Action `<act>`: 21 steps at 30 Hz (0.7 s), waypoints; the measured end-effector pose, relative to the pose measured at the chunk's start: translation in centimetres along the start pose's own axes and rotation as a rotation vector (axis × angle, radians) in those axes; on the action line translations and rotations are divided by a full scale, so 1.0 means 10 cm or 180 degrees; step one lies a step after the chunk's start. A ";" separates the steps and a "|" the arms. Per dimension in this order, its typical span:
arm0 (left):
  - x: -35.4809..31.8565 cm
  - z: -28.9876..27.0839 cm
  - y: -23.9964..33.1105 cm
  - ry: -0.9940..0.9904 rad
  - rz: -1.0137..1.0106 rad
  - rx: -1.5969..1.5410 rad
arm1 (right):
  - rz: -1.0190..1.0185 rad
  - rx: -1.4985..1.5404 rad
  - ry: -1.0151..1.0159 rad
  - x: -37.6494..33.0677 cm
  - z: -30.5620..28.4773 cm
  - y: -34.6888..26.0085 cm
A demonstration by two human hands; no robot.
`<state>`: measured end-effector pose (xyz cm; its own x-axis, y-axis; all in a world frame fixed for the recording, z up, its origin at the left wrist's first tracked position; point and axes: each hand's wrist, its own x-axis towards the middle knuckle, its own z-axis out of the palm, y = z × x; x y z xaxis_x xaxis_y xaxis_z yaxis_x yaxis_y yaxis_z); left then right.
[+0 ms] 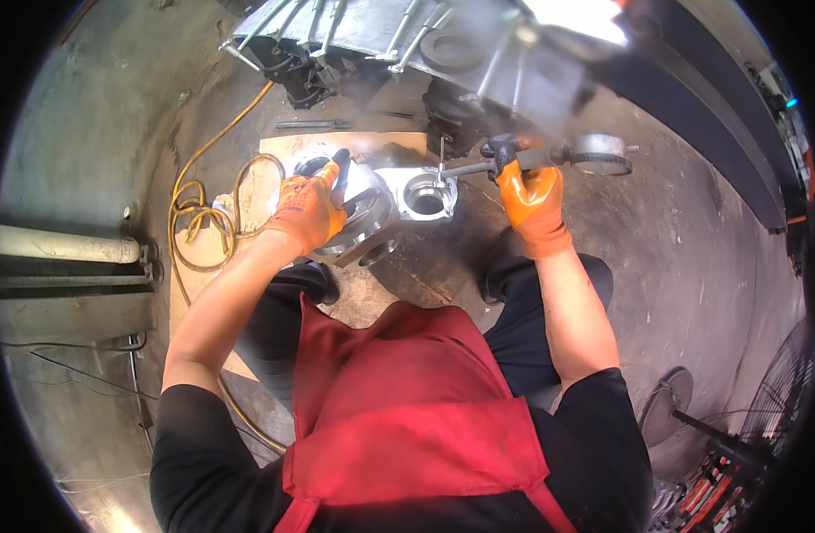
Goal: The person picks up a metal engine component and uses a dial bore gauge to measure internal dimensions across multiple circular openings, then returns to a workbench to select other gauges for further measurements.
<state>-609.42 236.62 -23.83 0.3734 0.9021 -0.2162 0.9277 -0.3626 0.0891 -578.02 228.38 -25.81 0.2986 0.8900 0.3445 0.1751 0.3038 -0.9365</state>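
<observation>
A silver metal engine casing [398, 200] with round bores rests on a board on the floor in front of me. My left hand [307, 209], in an orange glove, grips the casing's left side near a round opening. My right hand [532, 202], also gloved in orange, is closed around the handle of a bore gauge [549, 158]. The gauge has a round dial at its right end, and its thin probe end reaches toward the casing's middle bore [425, 200].
A large engine block [407, 44] with long studs stands beyond the casing. A yellow hose [198, 213] coils at the left, near a pipe [61, 244]. A fan [780, 400] stands at the lower right. I wear a red apron.
</observation>
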 end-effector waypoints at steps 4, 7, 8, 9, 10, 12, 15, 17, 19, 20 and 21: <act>-0.09 0.29 -0.25 0.0324 0.0216 -0.0078 | -0.0092 -0.0321 -0.0349 0.03 0.24 -0.01; -0.37 0.45 -0.21 0.0540 0.0538 -0.0086 | -0.0062 -0.0957 -0.0875 0.00 0.32 0.08; -0.46 0.53 -0.19 0.0715 0.0610 -0.0105 | 0.0014 -0.0771 -0.0914 -0.03 0.37 0.10; -0.53 0.58 -0.17 0.0891 0.0675 -0.0126 | 0.0098 -0.0589 -0.0951 -0.03 0.43 0.09; -0.53 0.58 -0.17 0.0809 0.0720 -0.0159 | 0.0181 -0.0454 -0.0951 -0.07 0.46 0.08; -0.51 0.64 -0.20 0.1063 0.0786 -0.0269 | -0.0040 -0.0643 -0.1057 -0.16 0.47 0.19; -0.32 0.52 -0.24 0.0958 0.0615 -0.0255 | -0.0118 -0.1095 -0.1139 -0.21 0.55 0.13; -0.28 0.49 -0.24 0.0680 0.0461 -0.0174 | -0.0130 -0.1209 -0.1080 -0.24 0.58 0.29; -0.31 0.51 -0.20 0.0760 0.0440 -0.0064 | -0.0474 -0.1573 -0.1043 -0.27 0.58 0.36; -0.31 0.49 -0.17 0.0625 0.0346 -0.0013 | -0.0384 -0.1666 -0.1069 -0.27 0.58 0.40; -0.30 0.44 -0.13 0.0492 0.0256 0.0040 | -0.1189 -0.2277 -0.1293 -0.22 0.53 0.47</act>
<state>-611.81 233.34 -27.55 0.4426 0.8949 -0.0567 0.8951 -0.4371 0.0878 -582.83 229.62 -31.27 -0.2252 0.8686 0.4415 0.7763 0.4338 -0.4574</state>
